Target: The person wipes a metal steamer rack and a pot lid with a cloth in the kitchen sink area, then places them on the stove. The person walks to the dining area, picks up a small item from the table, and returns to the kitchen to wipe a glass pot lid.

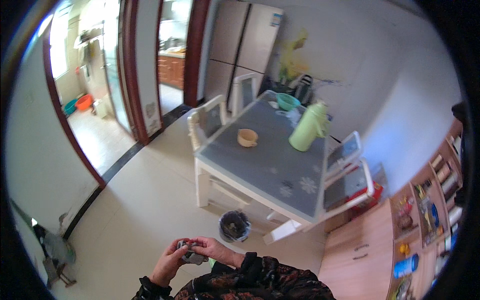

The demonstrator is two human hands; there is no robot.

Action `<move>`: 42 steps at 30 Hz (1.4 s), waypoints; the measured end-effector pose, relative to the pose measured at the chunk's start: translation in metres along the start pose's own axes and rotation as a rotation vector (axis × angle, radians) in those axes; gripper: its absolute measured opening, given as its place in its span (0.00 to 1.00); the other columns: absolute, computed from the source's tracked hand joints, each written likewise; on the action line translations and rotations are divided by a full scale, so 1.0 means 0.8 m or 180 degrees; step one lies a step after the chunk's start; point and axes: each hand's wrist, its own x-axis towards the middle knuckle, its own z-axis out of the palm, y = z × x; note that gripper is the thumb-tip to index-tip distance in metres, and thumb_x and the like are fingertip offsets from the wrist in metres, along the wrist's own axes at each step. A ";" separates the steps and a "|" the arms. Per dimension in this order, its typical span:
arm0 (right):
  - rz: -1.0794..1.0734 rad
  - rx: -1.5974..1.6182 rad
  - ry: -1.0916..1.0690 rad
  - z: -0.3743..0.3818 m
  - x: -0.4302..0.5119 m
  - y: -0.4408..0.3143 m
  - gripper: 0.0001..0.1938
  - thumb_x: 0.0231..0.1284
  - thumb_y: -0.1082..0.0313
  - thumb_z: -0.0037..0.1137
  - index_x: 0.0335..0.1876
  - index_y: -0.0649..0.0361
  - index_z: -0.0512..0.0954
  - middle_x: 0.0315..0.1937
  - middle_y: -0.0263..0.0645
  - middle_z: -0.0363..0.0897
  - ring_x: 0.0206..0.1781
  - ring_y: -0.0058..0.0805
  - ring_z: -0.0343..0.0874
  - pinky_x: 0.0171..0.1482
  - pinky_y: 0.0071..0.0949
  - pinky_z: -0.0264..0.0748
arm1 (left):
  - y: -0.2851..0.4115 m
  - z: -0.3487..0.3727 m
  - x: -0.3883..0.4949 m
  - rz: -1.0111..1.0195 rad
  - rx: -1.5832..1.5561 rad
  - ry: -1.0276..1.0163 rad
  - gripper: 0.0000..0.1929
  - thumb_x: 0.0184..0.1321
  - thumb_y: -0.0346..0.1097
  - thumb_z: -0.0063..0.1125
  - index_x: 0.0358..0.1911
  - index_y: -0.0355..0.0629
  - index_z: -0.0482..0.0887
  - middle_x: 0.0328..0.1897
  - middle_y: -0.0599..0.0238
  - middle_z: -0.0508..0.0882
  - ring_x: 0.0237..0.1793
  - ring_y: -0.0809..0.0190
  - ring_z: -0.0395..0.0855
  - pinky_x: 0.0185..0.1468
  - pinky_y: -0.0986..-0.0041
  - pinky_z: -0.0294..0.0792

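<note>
Low in the view, my left hand [170, 258] and my right hand [217, 248] meet around a small crumpled grey bundle [195, 256]. It looks like cloth, though its exact kind is unclear. Fingers of both hands grip it from either side and cover its upper part. Beyond my hands, a lined trash bin [234, 225] stands on the floor, with something inside it that I cannot make out. Dark patterned sleeves cover both forearms. A bit of light green [212, 262] shows just below my right hand.
A dining table [258, 165] holds a yellow-beige cup [247, 137], a green thermos jug [308, 127] and a green basin [288, 101]. White chairs [208, 116] flank it. A shelved cabinet [356, 240] is at right, a refrigerator [243, 45] behind. Doorways open at left.
</note>
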 end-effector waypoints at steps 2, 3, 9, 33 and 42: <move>0.0211 0.0141 -0.0042 0.001 0.040 -0.002 0.18 0.68 0.64 0.51 0.59 0.63 0.70 0.45 0.32 0.78 0.45 0.17 0.76 0.48 0.19 0.75 | 0.012 -0.025 0.006 -0.0013 -0.0042 0.0180 0.21 0.67 0.38 0.50 0.60 0.36 0.66 0.53 0.54 0.77 0.51 0.56 0.79 0.54 0.63 0.74; 0.0173 0.0196 -0.0155 -0.003 0.063 -0.001 0.18 0.68 0.64 0.51 0.59 0.63 0.70 0.45 0.32 0.78 0.44 0.17 0.76 0.47 0.19 0.75 | 0.021 -0.036 0.013 0.0017 -0.0039 0.0218 0.22 0.67 0.38 0.50 0.61 0.36 0.65 0.54 0.54 0.76 0.52 0.56 0.79 0.54 0.63 0.74; 0.0562 0.0613 -0.0494 -0.053 0.193 -0.024 0.20 0.65 0.61 0.56 0.58 0.62 0.70 0.38 0.31 0.78 0.35 0.16 0.74 0.35 0.17 0.72 | 0.081 -0.107 0.096 0.0036 0.0035 0.0595 0.23 0.68 0.37 0.49 0.63 0.36 0.63 0.56 0.52 0.75 0.53 0.55 0.78 0.55 0.61 0.74; -0.0118 0.1350 0.0812 -0.129 0.660 -0.259 0.09 0.66 0.68 0.50 0.48 0.61 0.72 0.42 0.33 0.76 0.45 0.22 0.76 0.52 0.24 0.75 | 0.472 -0.401 0.425 -0.0343 0.0340 -0.0109 0.20 0.70 0.38 0.47 0.61 0.36 0.69 0.51 0.61 0.79 0.49 0.64 0.79 0.50 0.70 0.75; -0.0185 0.1350 0.1099 -0.201 0.826 -0.313 0.07 0.65 0.68 0.52 0.46 0.57 0.73 0.40 0.29 0.75 0.43 0.18 0.75 0.48 0.20 0.74 | 0.550 -0.483 0.585 -0.0410 0.0324 0.0009 0.12 0.68 0.36 0.48 0.50 0.37 0.75 0.46 0.63 0.81 0.44 0.65 0.80 0.46 0.71 0.77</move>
